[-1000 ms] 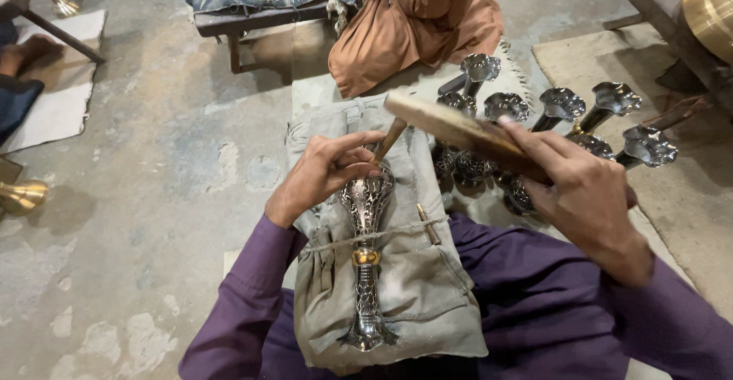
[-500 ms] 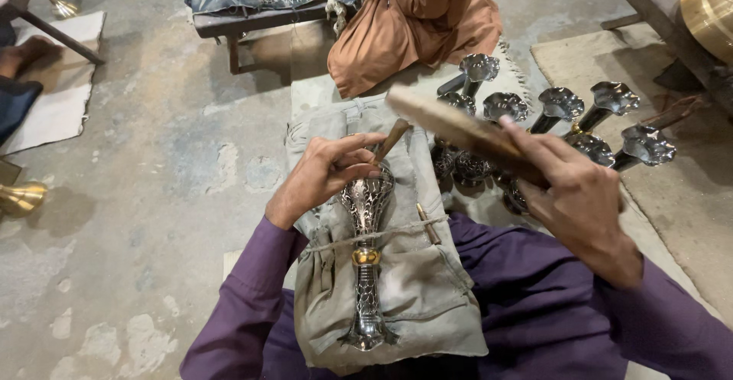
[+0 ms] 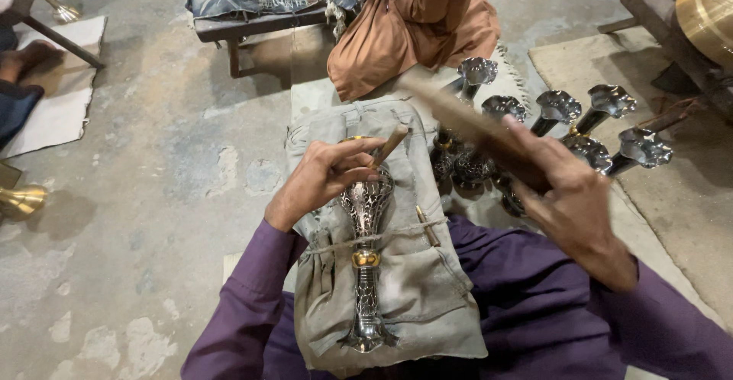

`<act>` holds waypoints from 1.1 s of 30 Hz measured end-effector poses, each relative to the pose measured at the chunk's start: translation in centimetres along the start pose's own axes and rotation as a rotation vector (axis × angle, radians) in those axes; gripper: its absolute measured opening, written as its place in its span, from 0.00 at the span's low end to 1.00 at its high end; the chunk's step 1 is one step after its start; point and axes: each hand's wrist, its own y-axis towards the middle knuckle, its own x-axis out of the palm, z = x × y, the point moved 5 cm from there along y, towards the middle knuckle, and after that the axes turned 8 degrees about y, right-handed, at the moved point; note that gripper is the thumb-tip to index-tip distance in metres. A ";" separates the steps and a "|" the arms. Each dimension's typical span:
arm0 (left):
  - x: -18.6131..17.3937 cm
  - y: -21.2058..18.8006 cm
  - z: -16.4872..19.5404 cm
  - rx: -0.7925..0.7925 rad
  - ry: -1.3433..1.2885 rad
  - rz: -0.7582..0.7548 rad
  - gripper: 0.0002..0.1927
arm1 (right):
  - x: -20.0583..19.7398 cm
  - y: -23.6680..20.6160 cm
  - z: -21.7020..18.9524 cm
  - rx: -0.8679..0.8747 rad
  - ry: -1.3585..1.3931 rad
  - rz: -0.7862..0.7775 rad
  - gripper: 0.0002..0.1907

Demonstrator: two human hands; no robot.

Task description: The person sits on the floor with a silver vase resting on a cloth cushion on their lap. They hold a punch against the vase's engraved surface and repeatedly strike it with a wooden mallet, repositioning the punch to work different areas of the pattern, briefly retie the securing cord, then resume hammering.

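Observation:
An engraved silver vase [image 3: 366, 265] with a brass ring lies lengthwise on a grey cloth pad [image 3: 412, 296] across my lap, tied down by a cord. My left hand [image 3: 324, 177] rests on the vase's upper bulb and pinches a short wooden-handled chisel [image 3: 389, 145] tilted against the metal. My right hand [image 3: 569, 197] grips a flat wooden mallet stick [image 3: 458, 116], raised and blurred above the pad's right side. Both sleeves are purple.
Several silver flared vases [image 3: 557, 109] stand or lie on a mat to the right. A person in orange clothing [image 3: 416, 21] sits ahead beside a low bench [image 3: 259, 17]. A brass piece [image 3: 21, 200] is at the left edge; a large brass vessel [image 3: 706, 6] is at top right.
My right hand with the wooden stick has lifted up and away from the chisel. My left hand and the vase have stayed in place.

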 end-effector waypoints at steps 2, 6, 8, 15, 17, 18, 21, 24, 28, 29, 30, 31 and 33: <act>0.0 0.0 -0.1 -0.009 -0.002 0.000 0.27 | 0.1 -0.3 -0.3 -0.144 0.168 0.018 0.39; -0.1 -0.2 -0.2 0.024 -0.055 0.009 0.26 | 1.2 -0.7 0.2 0.013 -0.184 -0.040 0.35; -0.1 -0.3 -0.3 0.031 -0.049 0.011 0.26 | 0.7 -0.9 -0.8 -0.063 0.159 0.080 0.35; -0.2 -0.9 -0.4 0.095 -0.134 0.160 0.26 | 0.6 -2.3 -1.7 -0.074 0.403 -0.038 0.42; 0.1 -0.8 -0.8 -0.003 -0.241 0.119 0.25 | 2.0 -4.5 -1.2 0.057 0.722 -0.004 0.36; 0.3 -0.7 -0.8 -0.052 -0.294 0.097 0.25 | 3.1 -5.8 -0.9 0.127 0.881 0.014 0.33; 0.4 -0.1 0.1 -0.004 -0.198 0.007 0.25 | 8.2 -8.7 -1.5 0.059 1.103 -0.106 0.19; 0.1 0.8 0.4 -0.029 -0.041 -0.040 0.27 | 13.0 -10.3 -0.8 0.231 1.185 -0.286 0.15; 0.0 1.6 0.8 0.029 -0.005 -0.118 0.25 | 13.1 -9.5 2.5 0.473 1.069 -0.164 0.24; 0.0 1.8 0.8 0.060 0.016 -0.130 0.25 | 11.8 -8.6 2.9 0.374 0.996 -0.113 0.25; 0.0 2.0 0.9 0.093 0.041 -0.138 0.25 | 10.2 -7.6 3.4 0.270 0.921 -0.062 0.26; 0.0 2.1 0.9 0.105 0.033 -0.141 0.25 | 8.8 -7.0 3.4 0.169 0.846 -0.014 0.28; 0.1 2.1 0.9 0.129 0.018 -0.147 0.25 | 7.2 -5.8 3.6 0.167 0.508 -0.011 0.32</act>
